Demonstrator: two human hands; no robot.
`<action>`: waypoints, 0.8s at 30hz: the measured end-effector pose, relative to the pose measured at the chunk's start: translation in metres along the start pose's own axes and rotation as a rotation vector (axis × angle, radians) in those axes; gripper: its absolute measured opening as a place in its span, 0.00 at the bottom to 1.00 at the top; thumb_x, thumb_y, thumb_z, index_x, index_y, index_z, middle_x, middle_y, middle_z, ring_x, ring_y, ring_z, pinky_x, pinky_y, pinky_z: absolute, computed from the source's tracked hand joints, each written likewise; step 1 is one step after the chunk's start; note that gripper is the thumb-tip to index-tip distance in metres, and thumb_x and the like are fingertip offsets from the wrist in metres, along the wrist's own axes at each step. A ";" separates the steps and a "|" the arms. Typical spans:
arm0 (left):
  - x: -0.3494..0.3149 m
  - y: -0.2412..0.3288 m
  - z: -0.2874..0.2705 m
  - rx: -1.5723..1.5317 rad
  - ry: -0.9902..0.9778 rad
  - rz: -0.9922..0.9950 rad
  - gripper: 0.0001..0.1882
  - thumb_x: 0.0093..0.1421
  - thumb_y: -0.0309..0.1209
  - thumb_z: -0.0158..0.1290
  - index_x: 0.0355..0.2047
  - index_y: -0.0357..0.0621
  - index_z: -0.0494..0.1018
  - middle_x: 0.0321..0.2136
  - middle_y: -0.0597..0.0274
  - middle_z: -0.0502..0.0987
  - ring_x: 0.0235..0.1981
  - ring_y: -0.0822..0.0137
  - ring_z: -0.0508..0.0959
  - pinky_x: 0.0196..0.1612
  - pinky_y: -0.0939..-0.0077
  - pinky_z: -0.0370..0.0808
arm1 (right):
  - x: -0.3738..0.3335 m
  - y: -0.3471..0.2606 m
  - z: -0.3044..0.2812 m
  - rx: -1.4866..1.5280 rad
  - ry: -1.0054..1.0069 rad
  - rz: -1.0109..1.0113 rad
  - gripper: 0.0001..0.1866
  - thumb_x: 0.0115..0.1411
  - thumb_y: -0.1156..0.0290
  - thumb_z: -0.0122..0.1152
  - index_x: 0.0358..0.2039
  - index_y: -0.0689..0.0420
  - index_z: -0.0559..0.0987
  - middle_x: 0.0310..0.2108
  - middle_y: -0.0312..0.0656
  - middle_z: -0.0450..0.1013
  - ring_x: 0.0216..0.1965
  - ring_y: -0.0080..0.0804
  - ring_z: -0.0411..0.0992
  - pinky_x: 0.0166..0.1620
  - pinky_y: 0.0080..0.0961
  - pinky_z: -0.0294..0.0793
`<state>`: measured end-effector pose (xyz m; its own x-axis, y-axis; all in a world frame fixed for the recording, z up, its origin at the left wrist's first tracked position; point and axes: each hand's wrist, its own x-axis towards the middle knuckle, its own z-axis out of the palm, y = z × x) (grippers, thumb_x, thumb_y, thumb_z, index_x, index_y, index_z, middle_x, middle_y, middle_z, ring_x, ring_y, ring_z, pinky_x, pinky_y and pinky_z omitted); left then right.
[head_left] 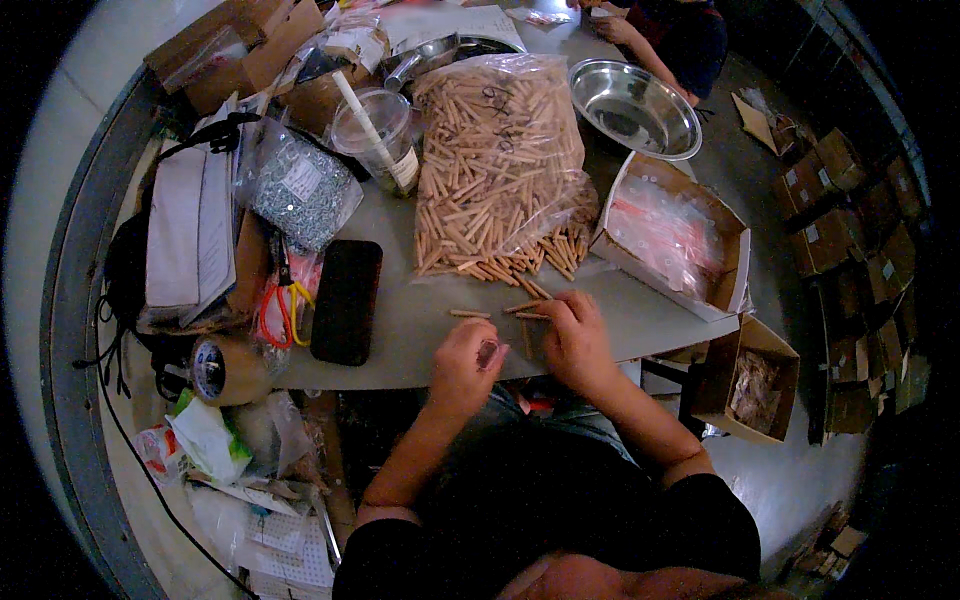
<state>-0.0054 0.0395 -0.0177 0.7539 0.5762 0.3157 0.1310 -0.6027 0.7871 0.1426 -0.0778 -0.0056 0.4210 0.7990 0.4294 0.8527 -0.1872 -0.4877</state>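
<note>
A big clear plastic bag lies open toward me on the grey table, and several short wooden dowels spill from its mouth. My right hand rests on the table over a few loose dowels at the front edge, fingers curled on them. My left hand is beside it, closed around a small bundle of dowels whose ends show. One single dowel lies apart just ahead of my left hand.
A black phone lies left of my hands, with orange scissors and a tape roll further left. A bag of small metal parts, a steel bowl and a carton of small bags stand around. Another person sits opposite.
</note>
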 end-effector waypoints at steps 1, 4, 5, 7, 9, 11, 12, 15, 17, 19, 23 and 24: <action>0.001 -0.004 -0.002 0.032 0.024 0.023 0.10 0.51 0.22 0.58 0.31 0.38 0.68 0.35 0.50 0.75 0.37 0.48 0.76 0.40 0.62 0.73 | -0.001 -0.001 -0.002 0.000 0.029 0.015 0.13 0.48 0.76 0.62 0.36 0.58 0.76 0.38 0.48 0.69 0.41 0.49 0.68 0.43 0.38 0.72; 0.008 -0.017 -0.013 0.124 0.054 0.073 0.08 0.52 0.22 0.56 0.31 0.38 0.69 0.36 0.49 0.75 0.38 0.47 0.75 0.41 0.60 0.73 | -0.004 -0.013 -0.016 -0.055 -0.092 0.034 0.13 0.47 0.73 0.65 0.34 0.58 0.75 0.38 0.48 0.69 0.39 0.49 0.69 0.40 0.38 0.72; 0.012 -0.020 -0.016 0.161 0.042 0.080 0.07 0.53 0.22 0.55 0.32 0.38 0.69 0.35 0.49 0.75 0.38 0.46 0.75 0.41 0.59 0.72 | -0.006 -0.013 -0.014 -0.053 -0.126 0.023 0.12 0.47 0.73 0.65 0.34 0.58 0.75 0.38 0.48 0.69 0.38 0.50 0.70 0.40 0.38 0.73; 0.016 -0.021 -0.018 0.209 0.000 0.083 0.06 0.53 0.23 0.54 0.31 0.39 0.69 0.34 0.49 0.75 0.37 0.46 0.75 0.40 0.58 0.72 | -0.011 -0.011 -0.010 -0.050 -0.195 0.001 0.12 0.47 0.73 0.65 0.34 0.58 0.75 0.38 0.49 0.69 0.37 0.50 0.70 0.38 0.38 0.73; 0.018 -0.019 -0.021 0.236 -0.059 0.073 0.05 0.54 0.24 0.54 0.31 0.39 0.69 0.32 0.50 0.75 0.35 0.46 0.74 0.39 0.58 0.72 | -0.010 -0.011 -0.008 -0.026 -0.157 -0.012 0.12 0.47 0.73 0.65 0.34 0.59 0.75 0.37 0.49 0.69 0.37 0.51 0.70 0.38 0.39 0.73; 0.015 -0.015 -0.024 0.208 -0.095 0.097 0.05 0.54 0.25 0.53 0.30 0.40 0.69 0.30 0.52 0.74 0.34 0.47 0.74 0.38 0.58 0.71 | -0.009 -0.013 -0.008 -0.001 -0.119 0.009 0.12 0.48 0.74 0.64 0.34 0.59 0.75 0.37 0.49 0.68 0.37 0.51 0.70 0.38 0.39 0.73; 0.013 -0.014 -0.025 0.193 -0.113 0.110 0.04 0.54 0.26 0.53 0.29 0.40 0.69 0.29 0.52 0.74 0.33 0.47 0.74 0.37 0.58 0.71 | -0.008 -0.015 -0.008 0.013 -0.098 0.036 0.13 0.48 0.74 0.64 0.35 0.59 0.75 0.37 0.50 0.68 0.37 0.51 0.70 0.39 0.39 0.73; 0.006 -0.011 -0.027 0.229 -0.198 0.136 0.04 0.55 0.27 0.53 0.28 0.41 0.69 0.28 0.53 0.74 0.33 0.49 0.74 0.38 0.58 0.71 | -0.003 -0.013 -0.007 0.031 -0.074 0.048 0.14 0.48 0.77 0.62 0.38 0.60 0.75 0.37 0.50 0.68 0.38 0.51 0.70 0.40 0.39 0.73; 0.002 -0.013 -0.024 0.222 -0.228 0.147 0.04 0.55 0.28 0.54 0.29 0.42 0.71 0.31 0.53 0.76 0.35 0.49 0.75 0.41 0.58 0.72 | 0.000 -0.008 -0.004 0.034 -0.066 0.036 0.15 0.49 0.78 0.61 0.39 0.60 0.75 0.37 0.51 0.68 0.38 0.52 0.70 0.40 0.39 0.73; 0.002 -0.011 -0.022 0.231 -0.265 0.178 0.04 0.55 0.29 0.55 0.30 0.42 0.72 0.32 0.53 0.77 0.37 0.49 0.76 0.43 0.58 0.73 | 0.000 0.000 0.002 0.035 -0.051 0.030 0.15 0.50 0.80 0.60 0.40 0.60 0.76 0.37 0.51 0.68 0.39 0.52 0.71 0.40 0.38 0.73; 0.018 -0.006 -0.011 0.174 -0.295 0.243 0.05 0.54 0.28 0.55 0.30 0.42 0.72 0.33 0.53 0.77 0.37 0.49 0.76 0.43 0.59 0.73 | 0.004 0.007 0.005 0.019 -0.048 -0.007 0.13 0.50 0.80 0.60 0.38 0.61 0.77 0.37 0.51 0.68 0.37 0.51 0.71 0.39 0.37 0.74; 0.020 -0.005 -0.007 0.131 -0.291 0.253 0.05 0.54 0.28 0.55 0.30 0.42 0.72 0.33 0.53 0.77 0.37 0.49 0.76 0.43 0.59 0.73 | 0.004 0.010 0.006 0.011 -0.052 -0.001 0.12 0.50 0.80 0.60 0.37 0.61 0.78 0.38 0.51 0.69 0.36 0.51 0.72 0.38 0.37 0.74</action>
<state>0.0050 0.0579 -0.0115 0.9213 0.2312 0.3126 -0.0154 -0.7817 0.6235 0.1510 -0.0735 -0.0136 0.4031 0.8279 0.3901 0.8495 -0.1800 -0.4959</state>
